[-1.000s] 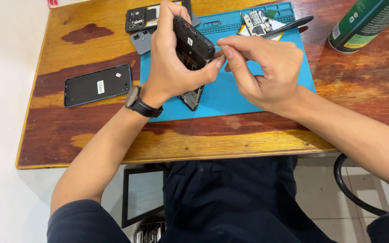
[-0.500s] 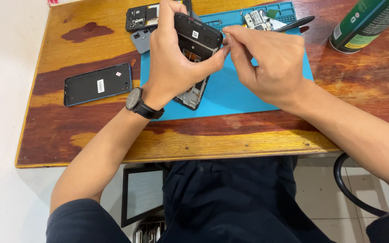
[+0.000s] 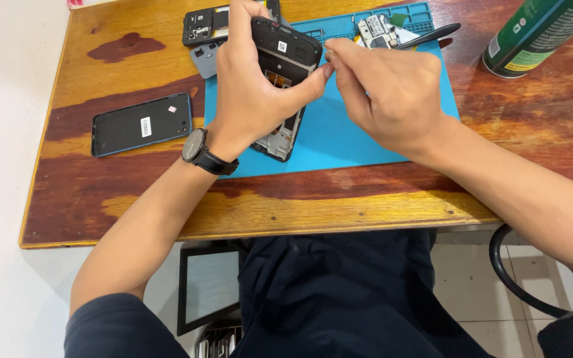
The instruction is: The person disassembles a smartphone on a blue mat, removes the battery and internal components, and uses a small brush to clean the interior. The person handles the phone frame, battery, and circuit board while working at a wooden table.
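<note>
The left hand (image 3: 253, 99) is wrapped around an opened phone frame (image 3: 285, 89), fingers curled over its far side and the thumb pressed along its right edge, holding it tilted up above the blue work mat (image 3: 339, 139). The frame's lower end rests on or just above the mat; which of the two cannot be told. A black wristwatch (image 3: 197, 149) sits on the left wrist.

The right hand (image 3: 386, 93) is closed into a pinch, thumb and forefinger tips pressed together right at the frame's upper right corner, touching the left thumb. Whatever sits between those fingertips is too small to make out.

The mat lies toward the far edge of the wooden table (image 3: 134, 205), near its middle. On the mat's far right part lie a small circuit board (image 3: 376, 30) and black tweezers (image 3: 429, 34). Beyond the left hand, at the far edge, another dismantled phone body (image 3: 203, 26) lies flat, with a grey cover piece (image 3: 205, 58) just beside it. A black phone back panel (image 3: 142, 124) lies flat toward the table's left edge, well apart from the mat. A green spray can (image 3: 538, 30) lies at the far right corner.
</note>
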